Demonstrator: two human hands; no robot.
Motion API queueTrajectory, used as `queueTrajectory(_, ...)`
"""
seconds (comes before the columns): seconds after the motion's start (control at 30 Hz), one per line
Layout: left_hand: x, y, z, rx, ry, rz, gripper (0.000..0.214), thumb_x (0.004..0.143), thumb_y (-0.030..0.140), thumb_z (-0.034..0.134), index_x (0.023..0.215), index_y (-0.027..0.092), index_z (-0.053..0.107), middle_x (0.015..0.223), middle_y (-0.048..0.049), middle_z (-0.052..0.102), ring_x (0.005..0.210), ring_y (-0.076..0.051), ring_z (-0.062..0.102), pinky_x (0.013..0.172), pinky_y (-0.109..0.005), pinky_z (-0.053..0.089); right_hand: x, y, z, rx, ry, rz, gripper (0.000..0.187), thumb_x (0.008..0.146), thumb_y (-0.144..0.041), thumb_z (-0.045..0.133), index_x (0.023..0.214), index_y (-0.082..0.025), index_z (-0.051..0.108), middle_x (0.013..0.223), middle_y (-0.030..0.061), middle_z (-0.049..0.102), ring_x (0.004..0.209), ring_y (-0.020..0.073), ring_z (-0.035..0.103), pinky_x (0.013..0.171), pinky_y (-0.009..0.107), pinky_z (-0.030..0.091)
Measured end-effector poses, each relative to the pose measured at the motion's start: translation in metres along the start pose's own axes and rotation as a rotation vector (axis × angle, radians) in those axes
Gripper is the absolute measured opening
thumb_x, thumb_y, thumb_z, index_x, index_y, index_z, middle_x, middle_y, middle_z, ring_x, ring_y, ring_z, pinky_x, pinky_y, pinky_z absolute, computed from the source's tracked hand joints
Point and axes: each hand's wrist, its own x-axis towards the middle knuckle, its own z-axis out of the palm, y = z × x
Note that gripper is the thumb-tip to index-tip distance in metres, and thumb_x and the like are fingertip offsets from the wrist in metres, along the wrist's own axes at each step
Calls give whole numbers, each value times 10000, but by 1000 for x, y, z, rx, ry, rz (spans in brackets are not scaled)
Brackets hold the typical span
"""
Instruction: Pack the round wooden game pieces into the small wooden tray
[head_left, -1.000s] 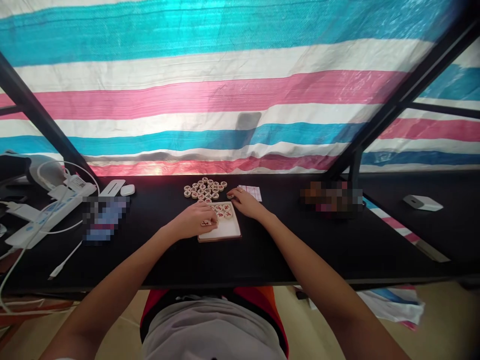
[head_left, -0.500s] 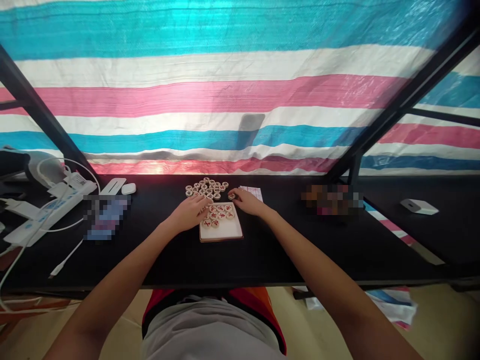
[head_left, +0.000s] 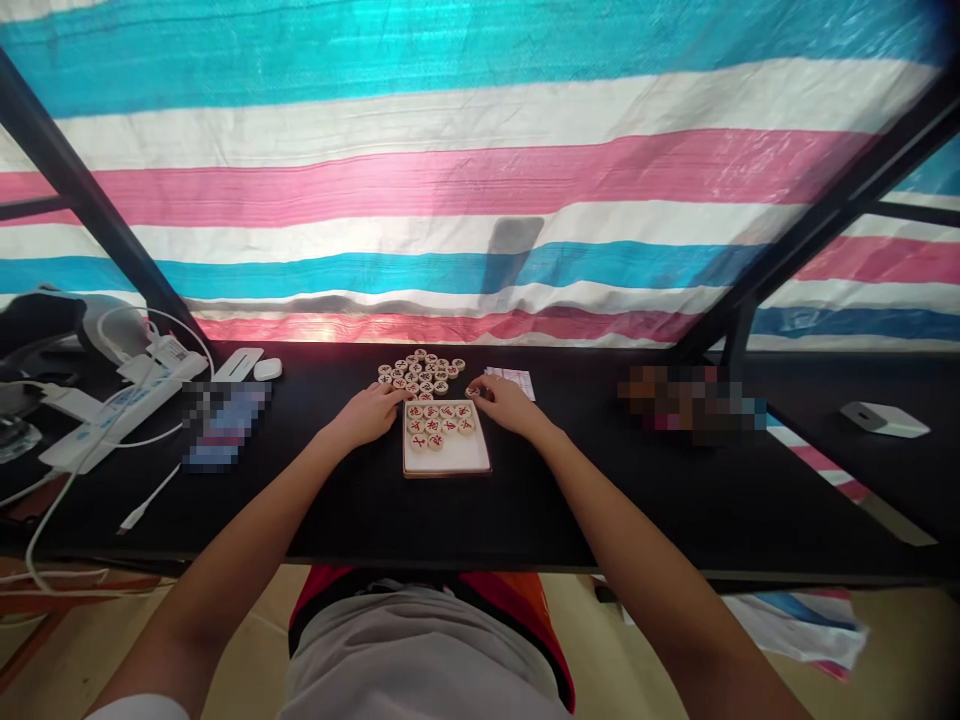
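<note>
My left hand (head_left: pixel 371 413) is at the near left edge of a loose pile of round xiangqi pieces (head_left: pixel 426 377), its fingertips closed at the side of one piece. To the right of the pile, my right hand (head_left: pixel 506 405) pinches a single xiangqi piece (head_left: pixel 472 392) just beyond the box's far right corner. Between my wrists lies a shallow square box (head_left: pixel 457 460) with a white inside. Red-marked pieces (head_left: pixel 433 426) lie face up in it in rows, two full rows and a shorter third at the left.
A folded printed paper (head_left: pixel 517 382) lies beyond my right hand. Leftward are a blurred blue packet (head_left: pixel 225 430), a white earbud case (head_left: pixel 268 369), a power strip (head_left: pixel 112 420) and cables. A blurred brown object (head_left: pixel 675 400) and a white box-shaped device (head_left: pixel 885 419) are on the right.
My left hand has moved from over the box's far left corner to the pile's edge, uncovering the pieces there. The right hand stays beside the box with its piece. The view has shifted slightly.
</note>
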Motion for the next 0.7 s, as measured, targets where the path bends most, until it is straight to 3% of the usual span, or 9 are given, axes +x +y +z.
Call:
queueTrajectory(0.2,-1,2,-4,31,-17,-7,408,888,225,398,1282,240,503,1196,-56,575,1080,-217,521,953,-333,421,-6,-9,-18,83,46,16,209,818,-320,537,939,-173,624,873,48,637,725,156,541,717,298,416)
queueTrajectory(0.3,-1,3,-5,40,-21,-15,403,898,256,403,1291,245,493,1195,-59,574,1081,-218,522,935,-327,432,-10,-18,-27,266,-117,-67,310,760,-339,608,1025,-178,621,943,38,639,690,125,526,680,270,418)
queueTrajectory(0.5,-1,5,-6,49,-25,-13,401,902,272,400,1288,230,501,1189,-65,581,1058,-230,532,907,-342,452,-15,-35,-33,484,-442,-68,442,683,-410,698,1057,-180,644,903,20,627,584,83,416,544,229,332)
queueTrajectory(0.6,-1,5,-6,51,-18,-19,401,901,268,398,1288,234,497,1195,-66,577,1065,-231,528,908,-343,452,-16,-38,-31,432,-508,-69,429,672,-408,715,1034,-183,674,818,7,618,586,90,409,555,233,318)
queueTrajectory(0.7,-2,5,-6,44,-17,-6,402,900,273,401,1289,236,495,1196,-66,575,1069,-228,526,911,-337,451,-15,-40,-28,362,-514,-98,374,679,-347,712,1021,-198,694,869,17,623,681,124,478,626,243,359)
